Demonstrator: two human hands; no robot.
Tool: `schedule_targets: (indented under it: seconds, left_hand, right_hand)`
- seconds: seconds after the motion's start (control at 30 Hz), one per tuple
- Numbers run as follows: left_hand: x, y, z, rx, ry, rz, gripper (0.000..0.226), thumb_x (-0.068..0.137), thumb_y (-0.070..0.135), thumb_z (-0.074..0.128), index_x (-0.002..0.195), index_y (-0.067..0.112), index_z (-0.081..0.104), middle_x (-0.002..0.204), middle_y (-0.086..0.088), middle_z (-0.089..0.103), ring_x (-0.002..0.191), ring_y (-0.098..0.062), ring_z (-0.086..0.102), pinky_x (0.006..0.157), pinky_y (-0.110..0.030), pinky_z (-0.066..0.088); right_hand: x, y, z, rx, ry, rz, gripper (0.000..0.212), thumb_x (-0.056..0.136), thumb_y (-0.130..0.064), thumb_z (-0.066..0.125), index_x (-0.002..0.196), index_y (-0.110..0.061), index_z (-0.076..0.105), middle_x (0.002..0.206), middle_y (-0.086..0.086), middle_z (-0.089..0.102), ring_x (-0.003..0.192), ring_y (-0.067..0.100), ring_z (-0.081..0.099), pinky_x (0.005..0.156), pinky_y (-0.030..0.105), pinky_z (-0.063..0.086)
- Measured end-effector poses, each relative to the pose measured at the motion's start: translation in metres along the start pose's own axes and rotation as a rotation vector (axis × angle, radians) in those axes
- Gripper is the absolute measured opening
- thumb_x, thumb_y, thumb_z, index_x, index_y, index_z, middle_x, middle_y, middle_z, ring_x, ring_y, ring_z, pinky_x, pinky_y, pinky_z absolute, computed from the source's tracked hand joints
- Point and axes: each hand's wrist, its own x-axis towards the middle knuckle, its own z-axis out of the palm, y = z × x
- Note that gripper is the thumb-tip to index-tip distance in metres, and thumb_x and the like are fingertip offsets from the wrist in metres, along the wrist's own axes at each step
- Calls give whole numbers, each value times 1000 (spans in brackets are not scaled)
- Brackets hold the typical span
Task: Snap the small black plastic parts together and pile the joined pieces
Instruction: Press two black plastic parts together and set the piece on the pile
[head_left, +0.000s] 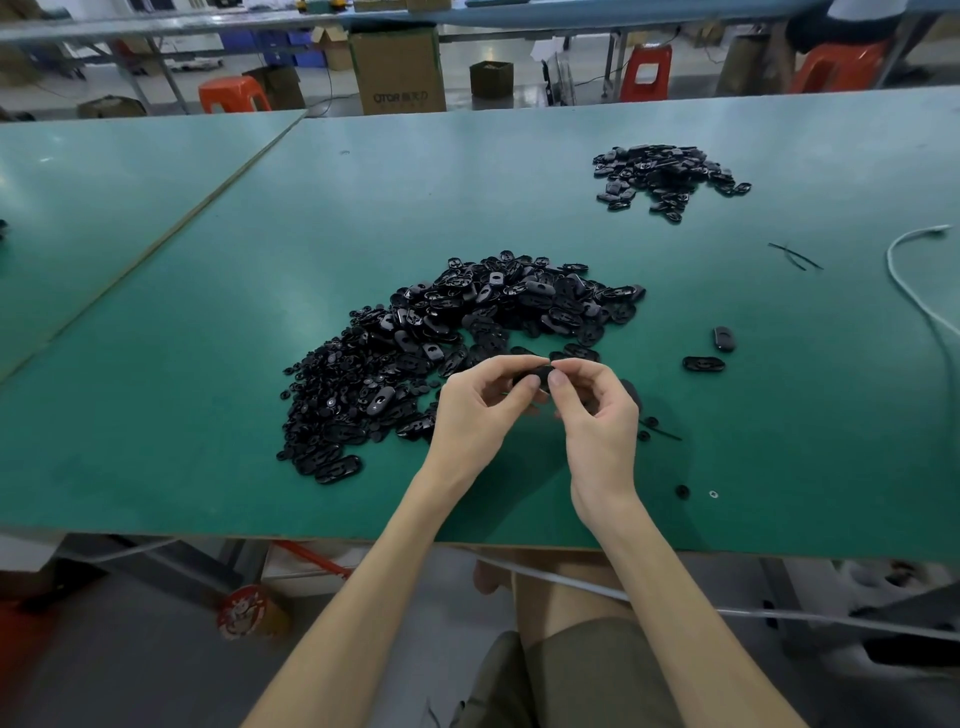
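We hold one black part (537, 375) above the table's (208, 364) near edge, left hand (470, 410) and right hand (597, 410) both pinching it with curled fingers. Two piles: big pile (467, 338) mid-table, small pile (665, 174) toward the far edge. Two stray pieces (703, 364) lie between the big pile and the right edge.

A green-topped work table (363, 208) is butted against a second one (78, 182) at the left, and a seam is seen between them. Beyond, orange plastic stools (234, 93), an open cardboard box (397, 67) and a long bench (208, 23) are set on a pale floor (519, 88) — evenly lit.
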Motion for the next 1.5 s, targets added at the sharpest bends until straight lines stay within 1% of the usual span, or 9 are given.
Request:
schedule_targets:
  seconds: [0.23, 0.37, 0.63, 0.73, 0.9, 1.1, 1.2, 1.33, 1.5]
  left_hand:
    - [1, 0, -1, -2, -26, -3, 24, 98, -3, 63, 119, 3, 74, 100, -7, 80, 88, -20, 77, 83, -29, 60]
    - [2, -1, -1, 13, -28, -15, 23, 98, -5, 61, 116, 3, 75, 93, -9, 79, 80, -21, 75, 80, -31, 60]
    - [2, 0, 1, 66, 26, -33, 31, 91, -4, 61, 98, 23, 76, 91, 1, 79, 74, -15, 73, 74, -30, 61]
    - [2, 0, 1, 75, 41, -40, 30, 89, -1, 61, 96, 24, 75, 91, 2, 79, 75, -12, 72, 73, -28, 60]
    - [2, 2, 1, 90, 41, -46, 34, 91, -8, 60, 95, 22, 75, 90, 3, 78, 75, -11, 71, 74, -27, 60]
    - [2, 1, 2, 114, 60, -41, 33, 90, -5, 61, 94, 24, 75, 89, 5, 78, 76, -13, 72, 78, -36, 62]
    - [2, 1, 0, 35, 34, -60, 25, 94, -5, 63, 102, 14, 78, 88, -3, 78, 74, -17, 72, 77, -35, 61]
    - [1, 2, -3, -51, -9, -46, 22, 97, -4, 65, 116, 2, 75, 90, -10, 79, 79, -17, 74, 80, -24, 58]
    - [2, 2, -1, -26, -31, -29, 25, 97, -7, 62, 120, -2, 72, 96, -18, 77, 83, -18, 74, 84, -28, 59]
  right_hand:
    - [0, -1, 1, 7, 2, -2, 12, 100, -5, 66, 98, -17, 70, 83, -14, 73, 75, 0, 68, 67, 15, 52]
    - [1, 0, 1, -20, 2, 14, 15, 99, -5, 67, 96, -20, 71, 84, -13, 74, 78, 2, 67, 73, 19, 54]
    - [1, 2, 1, -81, -31, 22, 17, 96, -6, 71, 93, -23, 71, 82, -15, 73, 78, 0, 65, 74, 19, 52]
    - [1, 1, 2, -92, -39, 24, 18, 96, -6, 71, 92, -24, 71, 83, -15, 73, 78, 0, 65, 74, 19, 52]
    - [0, 1, 2, -85, -40, 31, 17, 95, -5, 71, 93, -22, 71, 82, -13, 73, 78, 0, 65, 74, 18, 51]
    - [0, -1, 3, -89, -46, 39, 16, 96, -5, 71, 93, -21, 71, 84, -9, 72, 75, -1, 64, 72, 17, 50]
    - [0, -1, 3, -75, -17, 39, 14, 98, -7, 69, 94, -21, 70, 84, -9, 72, 75, 0, 63, 72, 19, 50]
    - [0, -2, 2, -56, 13, 28, 13, 100, -9, 66, 97, -21, 69, 77, -13, 70, 68, -1, 60, 70, 18, 50]
    - [-1, -3, 1, -47, 25, 21, 13, 100, -7, 66, 97, -19, 69, 79, -10, 69, 67, -1, 60, 69, 18, 51]
